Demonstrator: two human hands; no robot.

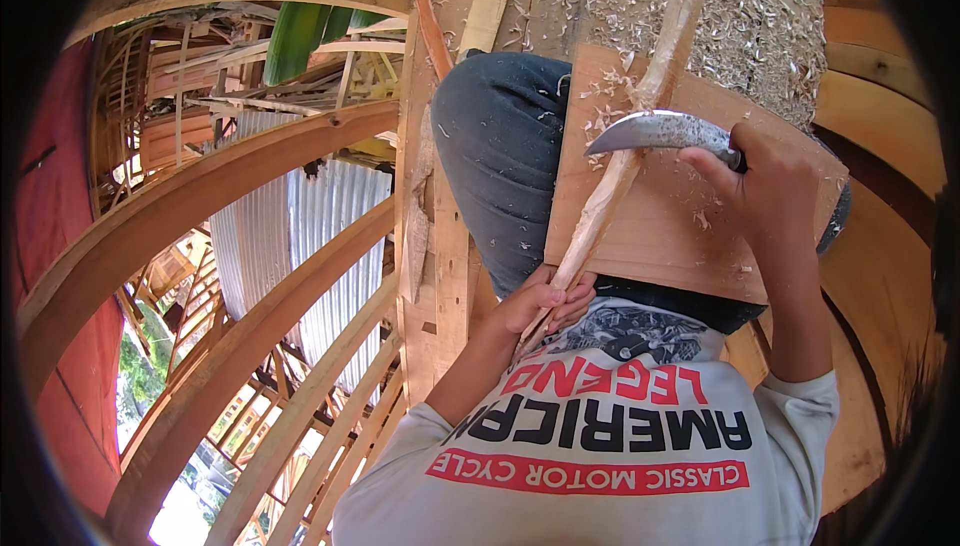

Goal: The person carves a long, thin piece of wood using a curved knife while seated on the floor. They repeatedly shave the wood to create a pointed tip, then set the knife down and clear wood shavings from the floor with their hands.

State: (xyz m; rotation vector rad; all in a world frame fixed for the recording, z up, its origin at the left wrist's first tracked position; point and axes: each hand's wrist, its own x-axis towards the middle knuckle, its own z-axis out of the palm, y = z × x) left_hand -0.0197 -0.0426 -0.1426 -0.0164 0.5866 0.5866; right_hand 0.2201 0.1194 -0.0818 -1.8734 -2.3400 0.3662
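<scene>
A long, partly peeled wooden stick [604, 202] slants across my lap, from near my waist up to the far edge of view. My left hand [555, 301] is closed around its near end. In my right hand [765, 181] is a curved knife [668, 132] with a stained metal blade, gripped by its dark handle. The blade lies across the stick, its tip pointing left; whether it is cutting in cannot be told. Under the stick, a flat wooden board [690, 226] rests over my thighs, with a few curled shavings on it.
Wood shavings [770, 21] cover the planks ahead of me. Curved timber ribs [215, 161] run along the left, with corrugated metal sheets [300, 221] below them. On the right is a wall of curved planks [880, 126]. A green leaf [300, 41] hangs at the upper left.
</scene>
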